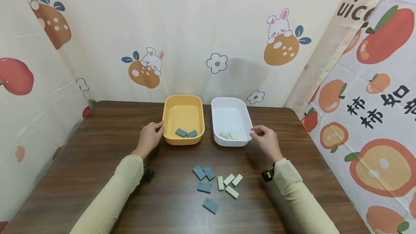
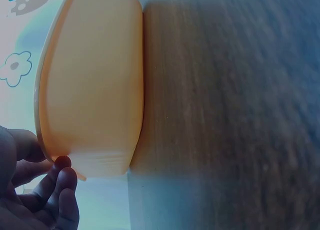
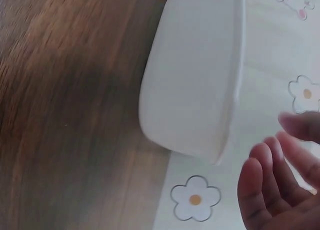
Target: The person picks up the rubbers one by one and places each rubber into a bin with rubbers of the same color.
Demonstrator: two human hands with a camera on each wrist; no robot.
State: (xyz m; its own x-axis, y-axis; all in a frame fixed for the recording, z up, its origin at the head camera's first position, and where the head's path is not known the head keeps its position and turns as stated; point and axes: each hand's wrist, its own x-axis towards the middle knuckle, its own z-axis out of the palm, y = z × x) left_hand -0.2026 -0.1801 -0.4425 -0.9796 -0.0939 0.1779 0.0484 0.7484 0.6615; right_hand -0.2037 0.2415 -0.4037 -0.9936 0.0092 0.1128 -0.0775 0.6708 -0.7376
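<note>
The left hand (image 1: 150, 138) pinches the rim of the yellow tray (image 1: 183, 116), which lies toward 2 o'clock from its fingers. The right hand (image 1: 266, 142) has its thumb and fingers slightly apart, just beside the white tray (image 1: 230, 116) at their 10 o'clock; the right wrist view shows a gap to its rim. Two blue-grey blocks (image 1: 181, 132) sit at 6 o'clock inside the yellow tray, two pale green blocks (image 1: 224, 135) likewise in the white one. Four more of each colour lie nearer, around 5 and 6 o'clock from those trays. The surface (image 1: 113, 136) ends close behind both trays at 12 o'clock, against the curtain (image 1: 195, 28). A narrow strip separates the trays; wider room extends toward 9 and 3 o'clock.
</note>
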